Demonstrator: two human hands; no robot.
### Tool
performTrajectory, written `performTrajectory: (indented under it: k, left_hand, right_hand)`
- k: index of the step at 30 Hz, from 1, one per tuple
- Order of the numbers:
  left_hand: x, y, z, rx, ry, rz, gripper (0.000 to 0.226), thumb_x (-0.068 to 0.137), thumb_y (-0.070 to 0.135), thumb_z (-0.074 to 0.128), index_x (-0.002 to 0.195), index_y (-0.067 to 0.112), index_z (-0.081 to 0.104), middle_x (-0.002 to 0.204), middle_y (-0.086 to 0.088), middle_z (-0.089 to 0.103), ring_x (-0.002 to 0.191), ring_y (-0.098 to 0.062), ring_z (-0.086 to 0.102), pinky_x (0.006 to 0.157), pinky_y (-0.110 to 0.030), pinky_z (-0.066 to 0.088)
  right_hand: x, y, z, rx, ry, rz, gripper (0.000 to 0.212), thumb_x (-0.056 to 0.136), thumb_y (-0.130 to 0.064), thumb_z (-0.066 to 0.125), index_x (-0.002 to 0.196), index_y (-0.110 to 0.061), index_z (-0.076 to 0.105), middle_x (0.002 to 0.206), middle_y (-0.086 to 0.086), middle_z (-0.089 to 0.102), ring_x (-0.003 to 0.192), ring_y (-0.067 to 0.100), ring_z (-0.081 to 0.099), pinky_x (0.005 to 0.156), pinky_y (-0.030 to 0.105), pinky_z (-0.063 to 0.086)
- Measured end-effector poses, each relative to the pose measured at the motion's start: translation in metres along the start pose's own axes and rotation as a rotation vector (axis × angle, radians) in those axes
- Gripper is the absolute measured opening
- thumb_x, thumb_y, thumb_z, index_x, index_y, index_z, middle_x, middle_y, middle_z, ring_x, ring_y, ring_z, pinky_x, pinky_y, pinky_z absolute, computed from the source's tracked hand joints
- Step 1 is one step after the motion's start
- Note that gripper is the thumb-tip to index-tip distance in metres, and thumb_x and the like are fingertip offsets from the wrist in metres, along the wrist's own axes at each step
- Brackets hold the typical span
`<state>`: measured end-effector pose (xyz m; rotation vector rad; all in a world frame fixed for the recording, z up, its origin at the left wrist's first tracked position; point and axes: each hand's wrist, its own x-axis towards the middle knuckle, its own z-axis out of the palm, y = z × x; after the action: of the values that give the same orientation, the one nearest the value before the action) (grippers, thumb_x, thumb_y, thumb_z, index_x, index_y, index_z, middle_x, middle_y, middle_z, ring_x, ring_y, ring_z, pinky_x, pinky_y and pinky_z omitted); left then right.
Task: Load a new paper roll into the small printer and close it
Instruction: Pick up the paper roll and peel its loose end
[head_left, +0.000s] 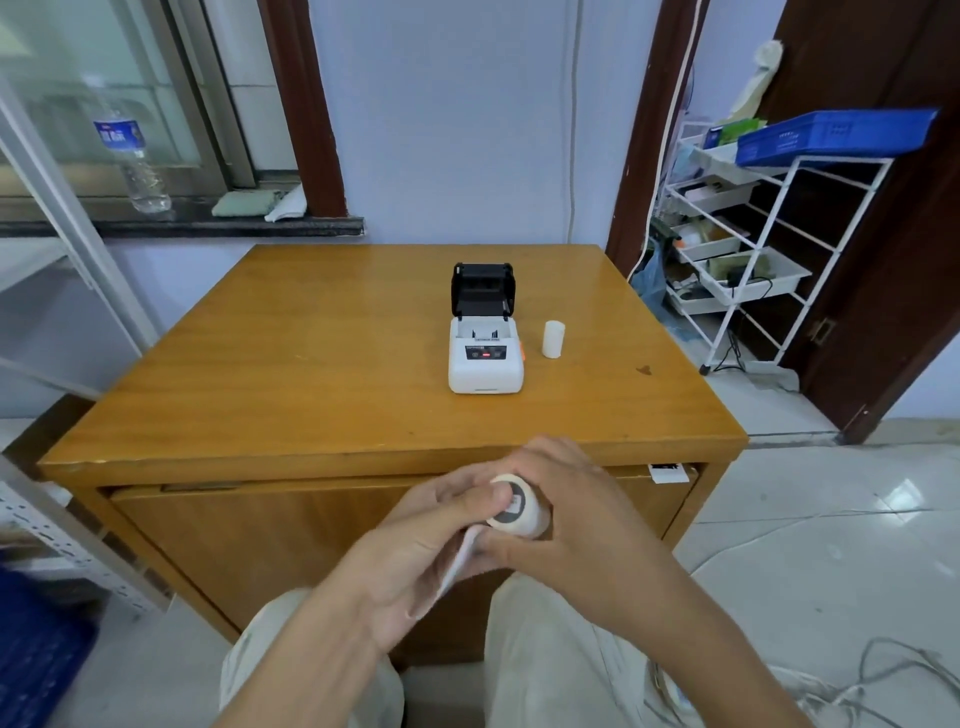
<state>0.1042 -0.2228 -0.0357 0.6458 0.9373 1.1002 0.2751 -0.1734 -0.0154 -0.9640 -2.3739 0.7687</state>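
I hold a white paper roll with a dark ring on its end face between both hands, in front of the near edge of the glossy orange-brown wooden table. My right hand wraps around the roll's far side, fingers curled over it. My left hand closes on the near end, thumb pressed against the end face, and a loose strip of white paper hangs from the roll down across that palm. Beyond my hands, well apart on the tabletop, sits the small white printer with its black lid standing open and upright. Just beside the printer, on my right-hand side, a small white cylinder stands on end. My knees in pale trousers show below my wrists.
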Motion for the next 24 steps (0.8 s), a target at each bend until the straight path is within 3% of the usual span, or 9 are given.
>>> performTrajectory:
  k: [2, 4, 6, 9, 13, 16, 18, 22, 24]
  left_hand:
    - [0.001, -0.010, 0.005, -0.135, 0.088, 0.033, 0.073, 0.069, 0.033, 0.091, 0.134, 0.008, 0.069, 0.129, -0.024, 0.072, 0.115, -0.031, 0.069, 0.100, -0.040, 0.058]
    - [-0.001, -0.013, 0.005, -0.228, 0.101, 0.015, 0.074, 0.067, 0.032, 0.092, 0.133, 0.008, 0.070, 0.131, -0.024, 0.071, 0.114, -0.031, 0.069, 0.103, -0.041, 0.056]
    - [-0.006, -0.006, 0.000, -0.215, 0.056, -0.035, 0.069, 0.065, 0.026, 0.094, 0.129, 0.008, 0.073, 0.129, -0.023, 0.072, 0.107, -0.029, 0.074, 0.095, -0.042, 0.061]
    - [-0.010, 0.003, -0.009, 0.001, -0.035, -0.099, 0.061, 0.073, 0.028, 0.089, 0.130, 0.013, 0.074, 0.123, -0.017, 0.074, 0.103, -0.025, 0.074, 0.095, -0.044, 0.061]
    - [-0.002, -0.004, 0.002, -0.029, 0.092, -0.011, 0.055, 0.074, 0.027, 0.088, 0.125, 0.010, 0.076, 0.116, -0.018, 0.077, 0.092, -0.020, 0.077, 0.078, -0.032, 0.063]
    - [-0.003, -0.013, 0.008, -0.139, 0.147, 0.021, 0.059, 0.074, 0.022, 0.090, 0.128, 0.005, 0.072, 0.115, -0.020, 0.077, 0.090, -0.023, 0.077, 0.079, -0.033, 0.065]
    - [-0.006, -0.009, 0.004, -0.113, 0.116, 0.005, 0.062, 0.076, 0.023, 0.090, 0.132, 0.006, 0.069, 0.120, -0.023, 0.076, 0.095, -0.027, 0.077, 0.085, -0.037, 0.064]
    - [-0.015, -0.004, -0.007, 0.088, -0.034, -0.103, 0.066, 0.078, 0.027, 0.086, 0.139, 0.014, 0.065, 0.133, -0.025, 0.069, 0.109, -0.033, 0.068, 0.095, -0.043, 0.061]
    - [-0.017, -0.011, -0.004, 0.103, -0.012, -0.093, 0.063, 0.079, 0.032, 0.087, 0.135, 0.011, 0.068, 0.128, -0.023, 0.072, 0.109, -0.032, 0.069, 0.091, -0.040, 0.062]
  right_hand:
    - [-0.002, -0.003, 0.018, -0.092, 0.245, -0.006, 0.034, 0.083, -0.042, 0.076, 0.111, -0.045, 0.057, 0.100, -0.030, 0.056, 0.101, -0.002, 0.049, 0.085, 0.027, 0.046]
    - [-0.005, 0.001, 0.025, -0.121, 0.288, -0.037, 0.031, 0.083, -0.041, 0.075, 0.106, -0.045, 0.056, 0.096, -0.030, 0.057, 0.098, -0.002, 0.049, 0.083, 0.027, 0.044]
    - [-0.007, 0.003, 0.009, -0.012, 0.113, 0.000, 0.030, 0.082, -0.044, 0.077, 0.107, -0.046, 0.060, 0.102, -0.029, 0.059, 0.101, -0.005, 0.052, 0.084, 0.024, 0.043]
    - [-0.005, 0.001, -0.012, 0.235, -0.208, 0.052, 0.030, 0.082, -0.039, 0.082, 0.108, -0.043, 0.066, 0.105, -0.018, 0.066, 0.100, 0.002, 0.061, 0.083, 0.024, 0.051]
    - [-0.001, -0.002, 0.015, 0.073, 0.129, 0.018, 0.016, 0.083, -0.041, 0.076, 0.091, -0.034, 0.064, 0.098, -0.017, 0.050, 0.091, 0.007, 0.057, 0.069, 0.019, 0.047]
    - [-0.004, 0.001, 0.026, 0.065, 0.287, 0.016, 0.021, 0.081, -0.042, 0.071, 0.101, -0.041, 0.063, 0.099, -0.020, 0.051, 0.096, 0.004, 0.057, 0.076, 0.025, 0.050]
    - [-0.007, 0.005, 0.017, 0.108, 0.222, 0.013, 0.031, 0.081, -0.041, 0.077, 0.108, -0.043, 0.061, 0.102, -0.023, 0.056, 0.102, 0.004, 0.057, 0.081, 0.025, 0.048]
    - [-0.013, 0.002, 0.003, 0.096, -0.147, -0.081, 0.029, 0.086, -0.034, 0.077, 0.111, -0.043, 0.065, 0.103, -0.020, 0.054, 0.109, 0.007, 0.050, 0.081, 0.020, 0.037]
    - [-0.014, 0.001, 0.005, 0.128, -0.204, -0.062, 0.030, 0.088, -0.029, 0.074, 0.113, -0.043, 0.067, 0.106, -0.019, 0.052, 0.114, 0.007, 0.049, 0.081, 0.018, 0.039]
